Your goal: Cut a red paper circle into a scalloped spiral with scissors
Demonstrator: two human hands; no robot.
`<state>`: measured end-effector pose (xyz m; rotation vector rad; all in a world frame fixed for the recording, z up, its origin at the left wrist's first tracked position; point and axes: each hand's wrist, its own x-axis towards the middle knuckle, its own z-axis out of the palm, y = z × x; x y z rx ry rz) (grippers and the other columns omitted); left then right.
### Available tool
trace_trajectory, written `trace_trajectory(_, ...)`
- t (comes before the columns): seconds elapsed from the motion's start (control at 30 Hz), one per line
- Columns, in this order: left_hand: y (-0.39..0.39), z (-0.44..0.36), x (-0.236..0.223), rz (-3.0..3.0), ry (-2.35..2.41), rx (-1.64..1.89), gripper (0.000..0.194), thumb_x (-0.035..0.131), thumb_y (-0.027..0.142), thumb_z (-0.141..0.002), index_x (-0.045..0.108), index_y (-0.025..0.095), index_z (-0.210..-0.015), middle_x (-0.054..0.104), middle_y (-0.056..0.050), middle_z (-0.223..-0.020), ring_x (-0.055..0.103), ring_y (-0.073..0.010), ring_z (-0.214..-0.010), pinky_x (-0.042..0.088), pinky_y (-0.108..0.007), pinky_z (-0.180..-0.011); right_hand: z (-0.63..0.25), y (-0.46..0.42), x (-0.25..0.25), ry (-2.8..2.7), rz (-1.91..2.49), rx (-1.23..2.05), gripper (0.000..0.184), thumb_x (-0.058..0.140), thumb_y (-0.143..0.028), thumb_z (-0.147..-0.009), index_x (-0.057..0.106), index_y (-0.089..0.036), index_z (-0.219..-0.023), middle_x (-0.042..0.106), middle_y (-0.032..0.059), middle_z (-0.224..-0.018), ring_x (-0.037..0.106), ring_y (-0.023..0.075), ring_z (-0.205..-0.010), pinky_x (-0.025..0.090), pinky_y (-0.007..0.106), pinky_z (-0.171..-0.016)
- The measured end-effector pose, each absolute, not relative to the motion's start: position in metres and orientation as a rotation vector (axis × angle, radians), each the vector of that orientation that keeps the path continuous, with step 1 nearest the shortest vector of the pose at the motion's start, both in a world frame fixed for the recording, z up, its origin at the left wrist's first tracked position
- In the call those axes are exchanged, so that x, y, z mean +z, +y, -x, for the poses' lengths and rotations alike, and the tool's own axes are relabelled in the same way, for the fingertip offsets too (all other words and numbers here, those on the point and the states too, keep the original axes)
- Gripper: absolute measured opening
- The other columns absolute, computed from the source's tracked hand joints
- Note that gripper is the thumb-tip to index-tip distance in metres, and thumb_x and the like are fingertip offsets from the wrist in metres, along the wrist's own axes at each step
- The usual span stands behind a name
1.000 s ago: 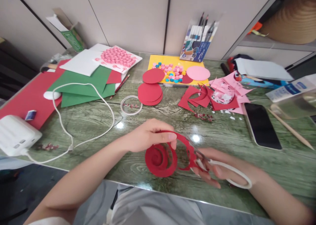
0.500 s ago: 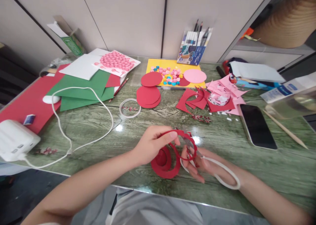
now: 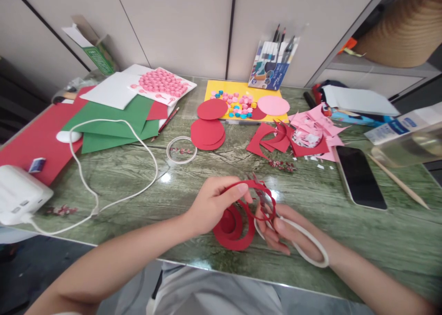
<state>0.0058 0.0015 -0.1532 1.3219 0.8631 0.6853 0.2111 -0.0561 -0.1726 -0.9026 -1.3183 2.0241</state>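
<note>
My left hand (image 3: 217,204) pinches a red paper spiral (image 3: 235,242) between thumb and fingers. Its coils hang below that hand, and a wavy-edged end of the strip curves over toward the right. My right hand (image 3: 281,223) is closed on a pair of scissors with white handles (image 3: 307,244). One large handle loop sticks out toward the wrist. The blades point up and to the left, lying across the wavy part of the strip; how far apart they are I cannot make out clearly.
Beyond my hands lie red paper circles (image 3: 207,134), a tape roll (image 3: 181,149), red paper scraps (image 3: 264,140) and a yellow sheet (image 3: 214,85) with small coloured pieces. A phone (image 3: 361,177) lies at right. A white charger (image 3: 22,193) with a looped cable sits left, beside green sheets (image 3: 110,114).
My right hand and the scissors have moved left, closer to my left hand, and the blades now cross the strip. The strip's wavy end has curled in, and the spiral has shifted slightly right.
</note>
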Motion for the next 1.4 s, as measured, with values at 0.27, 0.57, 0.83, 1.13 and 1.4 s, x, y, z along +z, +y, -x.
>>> trace_trajectory(0.27,0.003,-0.005,-0.15,-1.323,0.86,0.686,0.04,0.054,0.046,-0.089,0.067,0.014,-0.068,0.036,0.005,-0.046,0.033,-0.0098,-0.049,0.025,-0.024,-0.049,-0.209,-0.059,-0.171,-1.261,0.91,2.013,0.044,0.054,-0.062,-0.091,0.048,-0.019,-0.084,0.036,-0.0094,-0.062,0.031,0.0061,-0.043,0.025,0.021,-0.042)
trace_trajectory(0.57,0.007,-0.002,-0.146,-1.333,0.825,0.67,0.037,0.056,0.042,-0.09,0.069,0.014,-0.068,0.04,0.005,-0.048,0.034,-0.0086,-0.049,0.025,-0.024,-0.05,-0.208,-0.057,-0.167,-1.267,0.924,2.016,0.044,0.057,-0.061,-0.089,0.049,-0.018,-0.083,0.037,-0.0094,-0.061,0.028,0.0051,-0.041,0.021,0.021,-0.039)
trace_trajectory(0.83,0.014,0.004,-0.141,-1.356,0.817,0.594,0.035,0.059,0.038,-0.088,0.07,0.014,-0.066,0.04,0.006,-0.047,0.031,-0.0076,-0.047,0.025,-0.024,-0.05,-0.212,-0.057,-0.163,-1.342,0.927,2.042,0.043,0.055,-0.061,-0.09,0.043,-0.021,-0.078,0.034,-0.0085,-0.063,0.027,0.0057,-0.044,0.022,0.021,-0.04)
trace_trajectory(1.13,0.027,0.013,-0.133,-1.413,0.723,0.444,0.033,0.06,0.033,-0.088,0.069,0.013,-0.063,0.062,0.001,-0.061,0.045,-0.0083,-0.054,0.033,-0.022,-0.054,-0.218,-0.054,-0.154,-1.414,0.987,2.098,0.046,0.06,-0.064,-0.085,0.046,-0.021,-0.076,0.035,-0.0099,-0.054,0.027,0.0065,-0.041,0.018,0.022,-0.039)
trace_trajectory(1.4,0.036,0.021,-0.123,-1.512,0.661,0.258,0.033,0.061,0.031,-0.089,0.069,0.011,-0.064,0.058,0.002,-0.057,0.044,-0.0065,-0.052,0.032,-0.019,-0.05,-0.224,-0.051,-0.148,-1.58,1.095,2.147,0.051,0.057,-0.069,-0.084,0.044,-0.02,-0.072,0.032,-0.0105,-0.054,0.025,0.0065,-0.042,0.017,0.02,-0.038)
